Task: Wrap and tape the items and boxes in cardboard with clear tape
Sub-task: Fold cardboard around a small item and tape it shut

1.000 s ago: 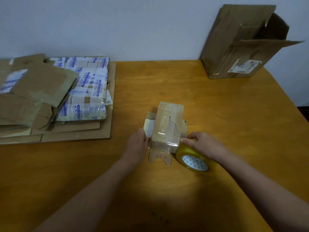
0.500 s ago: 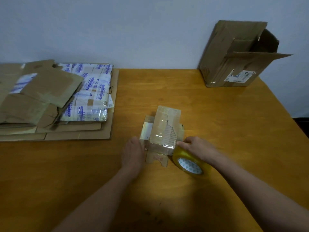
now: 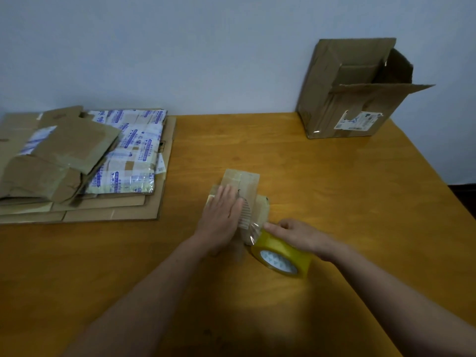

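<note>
**That tape is one twitch away from a wrinkly mess**

Standing here watching this. The small cardboard parcel (image 3: pixel 248 180) sits mid-table, a bit toward the near side. The left hand (image 3: pixel 222 215) lies flat on top of it with straight fingers, pressing down and not curled round anything. The right hand (image 3: pixel 301 234) has its grip closed over the yellow-cored tape roll (image 3: pixel 282 256), just right of the parcel's near corner. A short strip of clear tape (image 3: pixel 253 231) runs from roll to parcel.

What I'd worry about:
- The strip already looks crinkled. Pull it at an angle and I reckon it folds onto itself or goes down creased.
- The parcel is light. If the flat hand eases off while the roll tugs, the whole thing probably skids or spins on the table (image 3: pixel 334 189).
- Torn corrugated facing shows by the left fingertips, and tape may not bond well there.
- Fingers close to the sticky side could get caught.

Head count:
- tape rolls: one
- parcels being wrapped: one
- hands: two
- open cardboard box (image 3: pixel 353 99): one, far right against the wall
- stack of flattened cardboard (image 3: pixel 77 212): one pile on the left, several sheets, can't count them exactly
- blue-printed sheet (image 3: pixel 131 161) on that pile: one
</note>
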